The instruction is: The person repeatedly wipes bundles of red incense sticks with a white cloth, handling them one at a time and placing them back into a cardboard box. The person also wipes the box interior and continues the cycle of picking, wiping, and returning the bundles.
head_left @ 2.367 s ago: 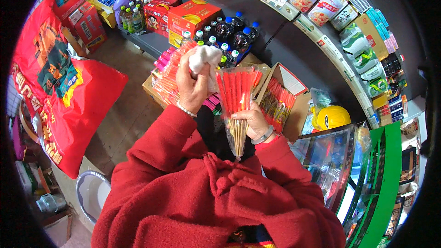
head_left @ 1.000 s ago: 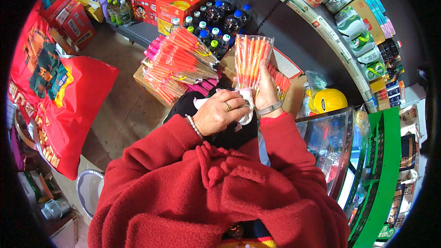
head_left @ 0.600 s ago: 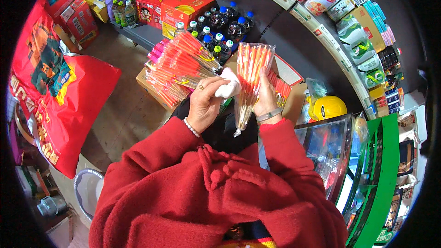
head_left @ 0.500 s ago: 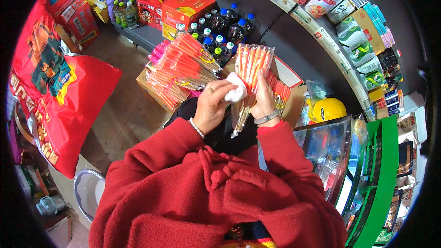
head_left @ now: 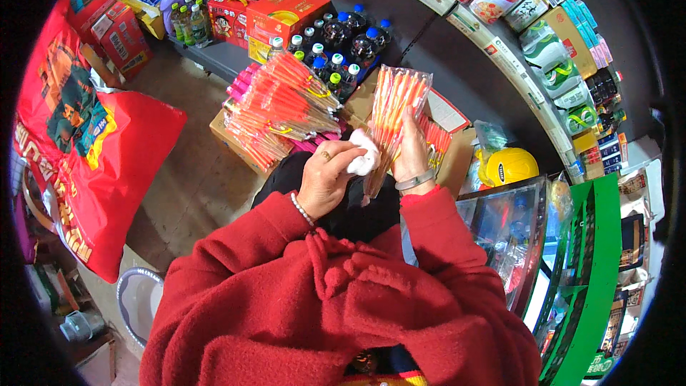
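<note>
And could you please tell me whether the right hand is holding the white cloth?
No, the left hand holds the white cloth, while the right hand holds the bagged orange sticks.

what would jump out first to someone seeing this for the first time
A big red bag fills the left side. In the middle, the right hand holds a plastic-wrapped bundle of orange sticks, the left hand a white cloth. A yellow helmet sits farther right.

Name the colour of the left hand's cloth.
The cloth is white, best seen in the head view.
</note>
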A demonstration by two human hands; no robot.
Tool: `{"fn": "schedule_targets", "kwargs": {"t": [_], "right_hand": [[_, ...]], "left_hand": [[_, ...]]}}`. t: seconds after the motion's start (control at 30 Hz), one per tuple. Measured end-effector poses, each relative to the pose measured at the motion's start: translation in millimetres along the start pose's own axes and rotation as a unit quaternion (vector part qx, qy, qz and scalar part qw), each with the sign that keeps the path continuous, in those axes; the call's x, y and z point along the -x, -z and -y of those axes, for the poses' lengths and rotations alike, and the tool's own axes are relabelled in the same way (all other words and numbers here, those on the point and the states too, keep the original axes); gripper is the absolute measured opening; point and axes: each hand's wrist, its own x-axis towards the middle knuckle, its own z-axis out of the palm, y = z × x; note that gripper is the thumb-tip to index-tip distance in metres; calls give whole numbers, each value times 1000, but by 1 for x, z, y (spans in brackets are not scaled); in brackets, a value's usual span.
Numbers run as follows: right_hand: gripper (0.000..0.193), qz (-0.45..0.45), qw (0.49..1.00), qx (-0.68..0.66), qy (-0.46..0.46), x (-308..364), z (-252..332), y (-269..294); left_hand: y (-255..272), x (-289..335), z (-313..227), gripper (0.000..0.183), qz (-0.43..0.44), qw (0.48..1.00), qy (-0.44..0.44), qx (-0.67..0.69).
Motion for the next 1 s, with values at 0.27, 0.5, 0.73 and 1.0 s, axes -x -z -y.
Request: {"fn": "schedule_targets", "kwargs": {"t": [0.27, 0.5, 0.73, 1.0], "right_hand": [[60, 41, 998, -13, -51, 5, 1, -3], [48, 23, 996, -59, -61, 9, 0, -7], [56, 65, 997, -12, -42, 5, 1, 2], [54, 81, 995, 28, -45, 12, 9, 4]], "left_hand": [[-15, -28, -14, 41, 57, 987, -122, -89], [-7, -22, -14, 40, 133, 979, -114, -104], [-3, -6, -7, 38, 159, 983, -71, -56], [18, -13, 14, 29, -64, 770, 418, 477]]}}
